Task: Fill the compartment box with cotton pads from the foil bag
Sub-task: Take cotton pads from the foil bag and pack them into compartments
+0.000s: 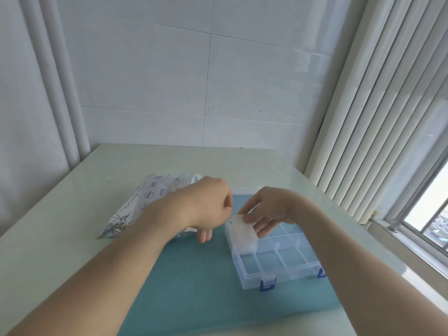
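A clear plastic compartment box [278, 260] with blue latches lies open on a teal mat [194, 287]. My right hand [269, 209] holds a white cotton pad [243, 232] over the box's left middle compartments. The near compartments look bare. The foil bag [143, 204], printed with blue drawings, lies to the left of the mat, partly hidden by my left hand [208, 202]. That hand hovers between bag and box, fingers loosely curled downward, nothing visible in it.
The table [72, 226] is pale and stands in a corner, with a tiled wall behind. White vertical blinds [375, 117] and a window sill [412, 251] run along the right edge.
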The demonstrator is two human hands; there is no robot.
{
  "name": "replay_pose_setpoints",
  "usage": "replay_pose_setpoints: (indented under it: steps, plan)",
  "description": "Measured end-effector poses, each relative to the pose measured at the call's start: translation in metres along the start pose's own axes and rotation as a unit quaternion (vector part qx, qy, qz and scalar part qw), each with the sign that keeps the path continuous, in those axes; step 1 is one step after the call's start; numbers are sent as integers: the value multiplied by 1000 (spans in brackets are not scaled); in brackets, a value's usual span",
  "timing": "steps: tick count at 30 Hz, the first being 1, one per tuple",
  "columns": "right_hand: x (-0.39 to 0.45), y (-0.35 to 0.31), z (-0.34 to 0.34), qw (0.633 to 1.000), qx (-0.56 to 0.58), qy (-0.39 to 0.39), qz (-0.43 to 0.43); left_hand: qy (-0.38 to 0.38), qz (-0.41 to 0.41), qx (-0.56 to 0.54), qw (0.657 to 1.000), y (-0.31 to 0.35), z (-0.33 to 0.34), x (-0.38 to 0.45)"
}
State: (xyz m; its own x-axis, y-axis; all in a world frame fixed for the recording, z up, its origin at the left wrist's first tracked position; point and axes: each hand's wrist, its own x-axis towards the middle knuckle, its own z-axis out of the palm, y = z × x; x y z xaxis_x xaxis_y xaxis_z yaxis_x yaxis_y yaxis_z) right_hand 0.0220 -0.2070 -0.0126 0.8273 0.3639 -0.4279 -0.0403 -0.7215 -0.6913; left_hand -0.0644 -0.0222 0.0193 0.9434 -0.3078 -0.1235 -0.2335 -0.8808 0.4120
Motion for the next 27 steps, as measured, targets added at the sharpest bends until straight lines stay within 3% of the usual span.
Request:
replay_pose_setpoints:
  steps: [5,11,16,20,22,24,27]
  plan:
    - [-3,4,16,995,-16,98,4,-124,-45,104,986,14,21,2]
    - [-2,16,33,983,94,155,1,-117,-41,115,986,12,31,7]
    - [1,16,37,979,-80,180,-48,-141,-42,92,985,7,33,9]
    - [-7,-3,17,976,-142,109,-127,-166,-79,52,982,-1,17,6]
    - [-12,-13,11,972,-184,43,-139,-96,-58,17,994,-10,-1,4]
    - [-10,-17,17,965,-227,19,-128,53,-26,3,998,-22,-18,4]
    - [0,-17,33,956,-259,28,-134,265,-15,4,964,-41,-27,9]
